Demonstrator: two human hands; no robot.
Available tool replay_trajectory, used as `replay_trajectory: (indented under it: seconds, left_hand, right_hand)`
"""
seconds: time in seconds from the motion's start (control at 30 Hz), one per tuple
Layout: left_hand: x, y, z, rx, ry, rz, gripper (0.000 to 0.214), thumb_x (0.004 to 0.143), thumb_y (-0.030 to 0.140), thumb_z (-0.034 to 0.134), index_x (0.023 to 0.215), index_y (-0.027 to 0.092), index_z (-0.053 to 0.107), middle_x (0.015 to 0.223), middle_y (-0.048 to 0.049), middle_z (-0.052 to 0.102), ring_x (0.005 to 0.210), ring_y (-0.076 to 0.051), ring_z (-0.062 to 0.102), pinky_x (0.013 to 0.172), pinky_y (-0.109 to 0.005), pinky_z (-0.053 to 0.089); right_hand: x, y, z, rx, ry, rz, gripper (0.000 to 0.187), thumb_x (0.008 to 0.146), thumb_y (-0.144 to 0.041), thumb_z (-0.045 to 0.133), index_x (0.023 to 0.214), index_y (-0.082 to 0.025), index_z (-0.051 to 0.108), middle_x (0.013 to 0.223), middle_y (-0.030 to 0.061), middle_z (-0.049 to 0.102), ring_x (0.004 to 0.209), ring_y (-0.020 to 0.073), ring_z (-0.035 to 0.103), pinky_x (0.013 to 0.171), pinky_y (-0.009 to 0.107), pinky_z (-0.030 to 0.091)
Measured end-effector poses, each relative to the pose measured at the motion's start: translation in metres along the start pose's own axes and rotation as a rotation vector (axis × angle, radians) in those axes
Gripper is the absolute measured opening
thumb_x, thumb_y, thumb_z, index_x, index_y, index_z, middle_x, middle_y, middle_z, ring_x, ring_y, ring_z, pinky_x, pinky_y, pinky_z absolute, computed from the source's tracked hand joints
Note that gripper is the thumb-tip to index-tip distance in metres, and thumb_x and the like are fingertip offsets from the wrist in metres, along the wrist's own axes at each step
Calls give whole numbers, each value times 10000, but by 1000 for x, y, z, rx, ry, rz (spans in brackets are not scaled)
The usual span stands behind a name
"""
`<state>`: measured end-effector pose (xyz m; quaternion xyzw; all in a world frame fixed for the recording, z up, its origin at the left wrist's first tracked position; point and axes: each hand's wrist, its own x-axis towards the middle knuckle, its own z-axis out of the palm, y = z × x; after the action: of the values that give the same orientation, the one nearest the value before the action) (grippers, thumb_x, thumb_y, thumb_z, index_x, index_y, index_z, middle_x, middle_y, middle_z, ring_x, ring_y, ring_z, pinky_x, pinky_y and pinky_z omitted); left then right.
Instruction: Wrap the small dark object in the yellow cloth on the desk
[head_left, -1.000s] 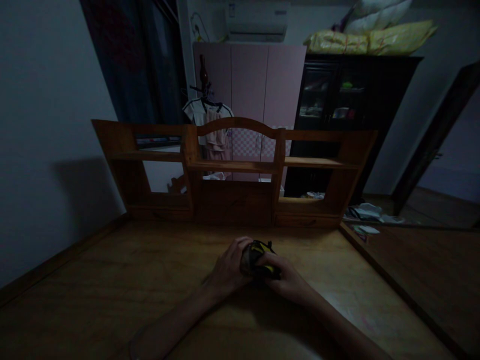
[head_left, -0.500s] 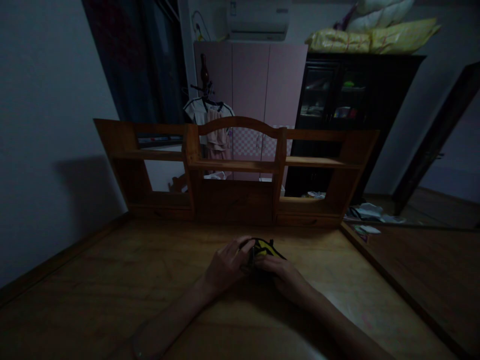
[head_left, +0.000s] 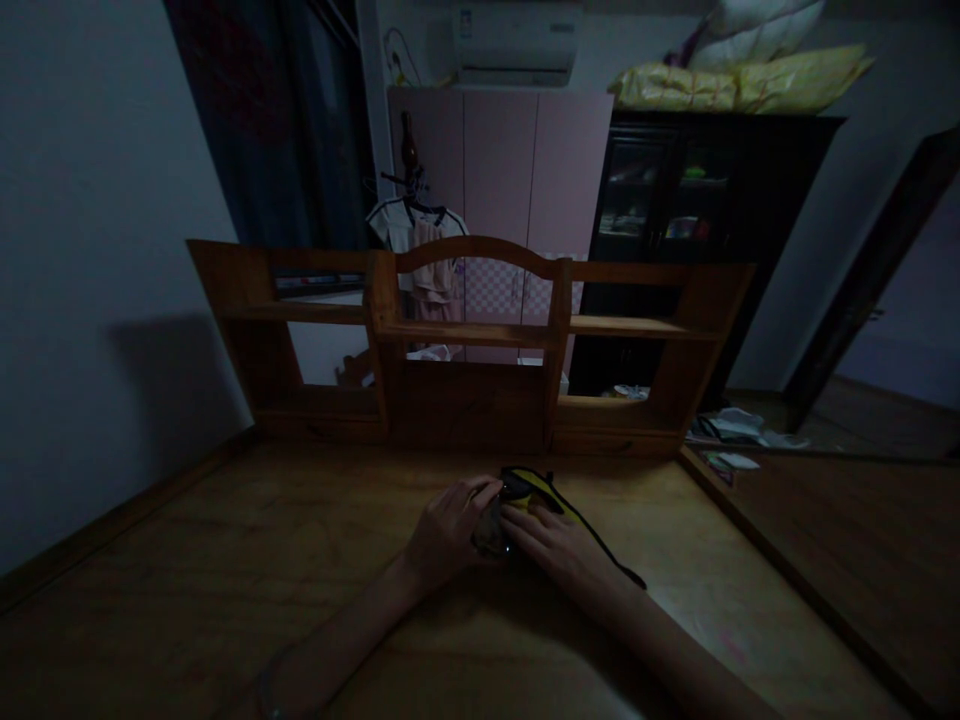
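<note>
A small yellow and black cloth item (head_left: 541, 492) lies on the wooden desk (head_left: 225, 590) in front of the shelf unit. My left hand (head_left: 448, 530) is curled round its left end, fingers closed on it. To the right, my right hand (head_left: 556, 545) presses flat over it with the fingers stretched out. A thin dark strip of the item trails to the right past my right wrist. The room is dim and the item's shape is hard to make out.
A low wooden shelf unit (head_left: 472, 345) stands along the desk's back edge. Behind it are a pink wardrobe (head_left: 525, 170), hanging clothes (head_left: 420, 250) and a dark cabinet (head_left: 675, 200) with bedding on top. Papers (head_left: 739, 430) lie at the right.
The cloth item has been spread out to the right, with a dark strip now trailing past my right wrist. My right hand has flattened on it; my left hand stays closed on its left end.
</note>
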<state>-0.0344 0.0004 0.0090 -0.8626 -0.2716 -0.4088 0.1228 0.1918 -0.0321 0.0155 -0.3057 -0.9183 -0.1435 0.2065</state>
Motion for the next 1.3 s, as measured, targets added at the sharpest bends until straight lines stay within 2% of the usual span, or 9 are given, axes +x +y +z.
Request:
replay_trajectory:
  seconds: [0.1,0.2,0.27,0.43,0.53,0.83,1.1,1.2,1.3]
  left_hand:
    - [-1,0,-2,8,5,-3,761,785,465,676,1398,171,336,1234,-153,551,1140,-274,560,949,-403,507]
    - [0,1,-4,47,7,33,584,881,228,557,1417,208,327,1284,-135,528,1194,-243,523,986,-399,483]
    - [1,0,-4,81,0,64,560,895,122,481,1420,239,327,1306,-116,517,1227,-229,495,1020,-416,454]
    - [1,0,0,117,-36,127,556,884,125,489,1413,212,342,1310,-128,515,1246,-248,469,1059,-471,408]
    - [2,3,1,132,-30,139,538,882,110,490,1396,207,365,1294,-123,529,1236,-240,474,1059,-470,408]
    - [2,6,2,172,-32,168,462,894,128,484,1351,171,435,1266,-128,540,1211,-239,488,1050,-451,419]
    - [0,3,7,185,-43,100,487,878,111,500,1359,153,432,1280,-134,526,1234,-244,467,1069,-435,400]
    - [0,4,7,190,-46,52,486,891,124,487,1370,168,419,1289,-131,523,1230,-244,475,1067,-437,402]
    - [0,5,8,177,-91,11,514,889,181,512,1389,176,392,1313,-131,507,1242,-265,464,1068,-463,393]
  right_hand:
    - [0,-2,2,1,11,0,553,916,-89,483,1435,-208,335,1400,77,510,1075,206,566,887,350,539]
    - [1,-4,1,16,2,-13,470,928,-104,478,1386,-174,399,1363,97,533,1101,216,556,918,358,518]
    - [1,-7,1,20,-18,-19,403,932,-117,486,1331,-157,450,1315,103,559,1083,221,559,929,360,504]
    - [1,-11,3,-16,-56,-16,203,930,-126,487,1120,-154,553,1126,92,613,956,218,571,834,342,507]
    - [-1,-10,4,-18,-50,-10,153,915,-106,475,1025,-167,563,1014,79,607,869,201,565,771,321,496]
    - [-4,-10,8,51,-42,51,186,865,-65,448,948,-183,566,924,63,607,784,188,554,704,299,480]
    - [-1,-11,-8,373,17,102,360,840,-84,486,1160,-223,577,1169,80,635,1018,208,602,875,339,499]
    - [0,-10,-8,527,73,159,408,797,-81,513,1170,-227,591,1215,90,623,1082,226,596,919,360,494]
    - [1,-6,-7,707,53,196,449,706,-54,519,1110,-211,634,1146,83,652,1043,233,614,904,355,502]
